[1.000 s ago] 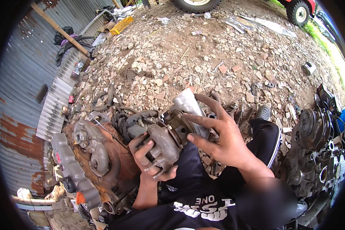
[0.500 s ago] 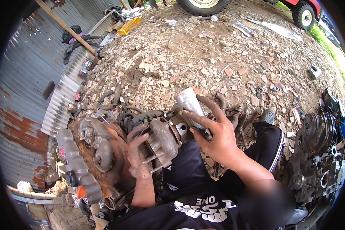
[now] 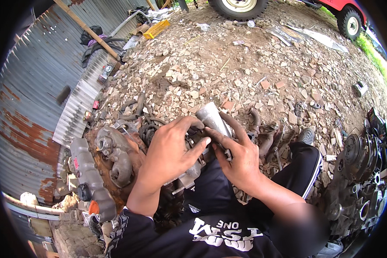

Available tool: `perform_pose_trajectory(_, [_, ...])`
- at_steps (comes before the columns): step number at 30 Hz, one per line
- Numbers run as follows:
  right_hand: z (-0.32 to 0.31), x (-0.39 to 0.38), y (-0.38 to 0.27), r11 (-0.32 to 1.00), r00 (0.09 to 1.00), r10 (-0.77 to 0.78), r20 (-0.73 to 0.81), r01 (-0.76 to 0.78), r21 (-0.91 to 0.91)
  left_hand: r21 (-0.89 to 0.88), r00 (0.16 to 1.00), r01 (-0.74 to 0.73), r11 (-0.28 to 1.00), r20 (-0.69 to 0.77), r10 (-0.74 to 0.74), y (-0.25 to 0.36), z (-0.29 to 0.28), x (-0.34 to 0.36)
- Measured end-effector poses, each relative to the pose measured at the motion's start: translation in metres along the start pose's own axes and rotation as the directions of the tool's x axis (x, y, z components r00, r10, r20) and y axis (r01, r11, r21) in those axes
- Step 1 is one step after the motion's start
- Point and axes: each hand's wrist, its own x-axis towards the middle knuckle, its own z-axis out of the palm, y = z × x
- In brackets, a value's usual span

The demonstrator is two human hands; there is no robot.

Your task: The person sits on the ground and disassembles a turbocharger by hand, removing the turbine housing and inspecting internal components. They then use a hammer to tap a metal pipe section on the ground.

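A grey metal engine part with a silver cylinder at its far end rests at my lap, between my legs. My left hand reaches over it, thumb and fingers closed around the joint just below the cylinder. From the other side, my right hand has its fingers bent onto the same joint, with one finger stretched along the cylinder. The fingertips of both hands nearly meet there. What lies between them is mostly hidden, and my left hand covers much of the grey housing.
Left of me lie a grey valve cover and a curved metal manifold. Dark hoses and metal pipes are ahead. A greasy engine block stands at right. Broken tile covers the ground, and a corrugated wall rises at left.
My left hand has left the side of the grey housing and moved up and right to the joint beside my right fingers. My right hand stays at the same spot on the part.
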Motion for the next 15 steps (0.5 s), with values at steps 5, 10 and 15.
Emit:
perform_pose_trajectory(5, [0.002,0.002,0.003,0.999,0.999,-0.033,0.000,0.033,-0.014,0.042,0.993,0.093,0.995,-0.074,-0.089,-0.005,0.016,0.009])
perform_pose_trajectory(10, [-0.001,0.001,0.002,0.999,1.000,-0.002,0.024,0.003,-0.033,0.028,0.992,0.009,1.000,-0.128,-0.005,-0.004,0.017,0.011])
perform_pose_trajectory(15, [-0.005,0.002,0.002,1.000,1.000,-0.005,0.027,0.006,-0.009,0.043,0.988,-0.041,0.998,-0.149,0.047,0.000,0.022,0.011])
